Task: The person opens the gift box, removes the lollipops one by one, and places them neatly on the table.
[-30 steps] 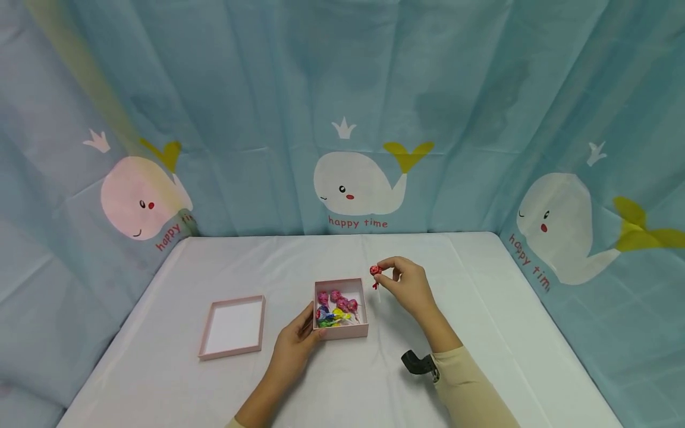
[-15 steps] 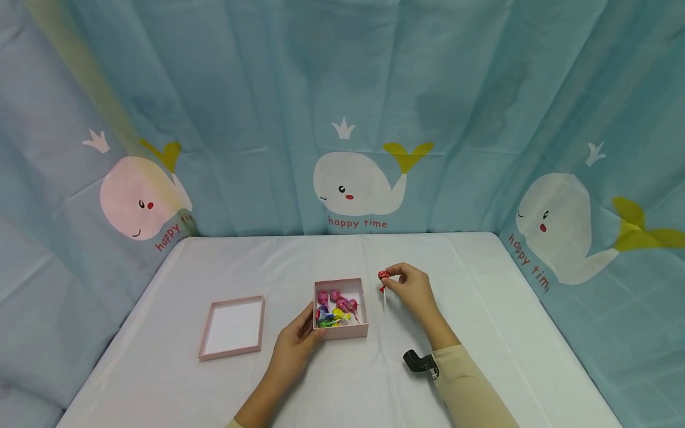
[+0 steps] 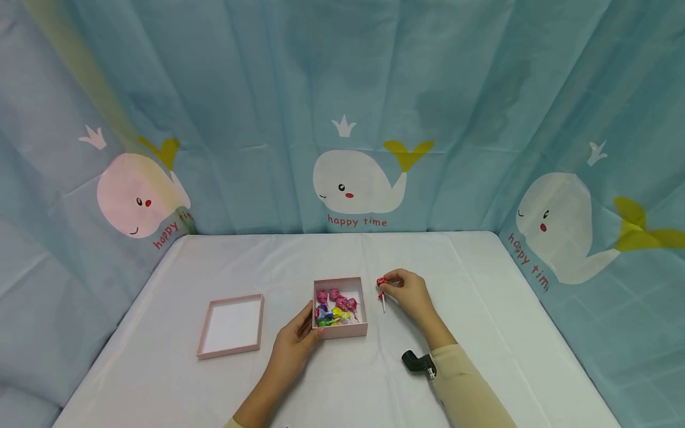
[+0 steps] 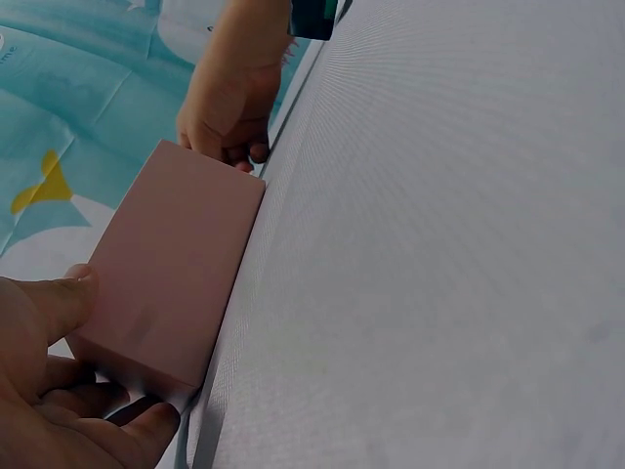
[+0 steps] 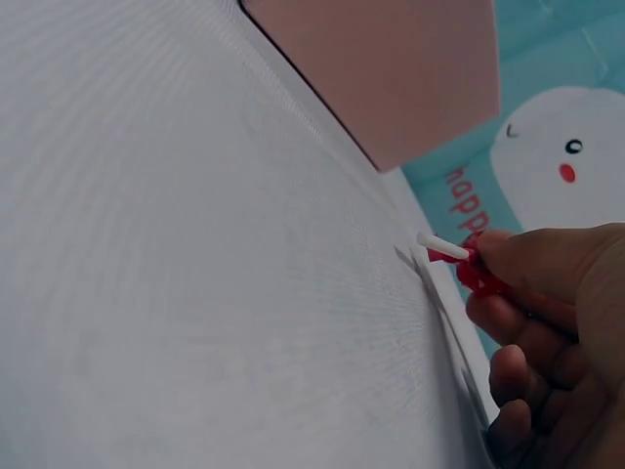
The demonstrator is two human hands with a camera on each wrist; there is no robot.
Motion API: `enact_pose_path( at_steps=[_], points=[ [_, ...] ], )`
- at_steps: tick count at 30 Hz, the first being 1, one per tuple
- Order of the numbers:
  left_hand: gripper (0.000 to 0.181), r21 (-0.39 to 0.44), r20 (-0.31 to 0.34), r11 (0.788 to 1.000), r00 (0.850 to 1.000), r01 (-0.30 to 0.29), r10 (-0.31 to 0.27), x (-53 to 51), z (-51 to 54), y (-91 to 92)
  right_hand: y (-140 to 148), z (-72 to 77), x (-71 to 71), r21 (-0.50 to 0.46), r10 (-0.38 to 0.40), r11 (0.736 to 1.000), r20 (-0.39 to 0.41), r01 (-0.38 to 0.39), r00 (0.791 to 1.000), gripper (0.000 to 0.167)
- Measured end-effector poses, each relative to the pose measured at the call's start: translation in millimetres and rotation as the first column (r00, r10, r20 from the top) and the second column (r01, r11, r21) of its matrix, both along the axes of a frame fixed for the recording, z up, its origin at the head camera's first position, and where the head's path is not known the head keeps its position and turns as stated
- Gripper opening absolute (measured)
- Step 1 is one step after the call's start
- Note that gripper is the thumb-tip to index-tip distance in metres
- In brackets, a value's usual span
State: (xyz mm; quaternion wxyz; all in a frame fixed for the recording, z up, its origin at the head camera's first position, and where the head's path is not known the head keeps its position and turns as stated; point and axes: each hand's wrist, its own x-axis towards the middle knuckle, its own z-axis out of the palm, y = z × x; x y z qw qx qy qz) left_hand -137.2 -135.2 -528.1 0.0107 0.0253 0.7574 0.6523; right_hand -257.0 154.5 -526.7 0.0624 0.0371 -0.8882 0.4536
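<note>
Near the middle of the table stands a pink open box (image 3: 341, 332). Inside it lie several wrapped lollipops: pink lollipops (image 3: 342, 303), a blue lollipop (image 3: 323, 312), and yellow and green ones. My left hand (image 3: 293, 345) grips the box at its near left corner, thumb on the front wall in the left wrist view, fingers round the side. To the right of the box, my right hand (image 3: 412, 295) pinches a red lollipop (image 5: 479, 276) by its wrapped head between thumb and fingertips. Its white stick points down toward the tabletop; whether it touches the cloth, I cannot tell.
A pink box lid (image 3: 231, 326) lies left of the box, its white inside facing up. White cloth (image 3: 481, 309) covers the table. Blue curtains (image 3: 257, 119) printed with whales enclose the back and both sides. A black camera mount (image 3: 418, 362) juts from the right wrist.
My right hand has shifted slightly right and lower, bringing the red lollipop down nearer the table with it. The left hand and the box stay where they were.
</note>
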Motion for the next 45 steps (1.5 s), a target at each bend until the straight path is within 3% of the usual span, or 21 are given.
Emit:
enact_pose_path(
  at_steps=[8, 25, 35, 45],
  points=[
    [0.072, 0.021, -0.008, 1.0, 1.0, 0.009, -0.009, 0.5, -0.2, 0.7, 0, -3.4, 2.4, 0.044, -0.002, 0.999, 0.018, 0.001, 1.0, 0.021],
    [0.072, 0.001, -0.009, 1.0, 1.0, 0.007, -0.007, 0.9, 0.1, -1.1, -1, -7.9, 1.3, 0.04, 0.028, 0.999, -0.001, -0.028, 1.0, 0.018],
    [0.071, -0.003, -0.005, 1.0, 1.0, 0.002, -0.002, -1.9, 2.4, 0.0, 0, -2.5, -0.4, 0.051, 0.023, 0.998, -0.002, -0.023, 1.0, 0.02],
    [0.072, 0.01, 0.004, 1.0, 1.0, 0.002, -0.002, -0.7, 1.7, -0.2, 4, 14.0, 1.4, 0.047, 0.031, 0.998, 0.005, -0.031, 1.0, 0.028]
  ],
)
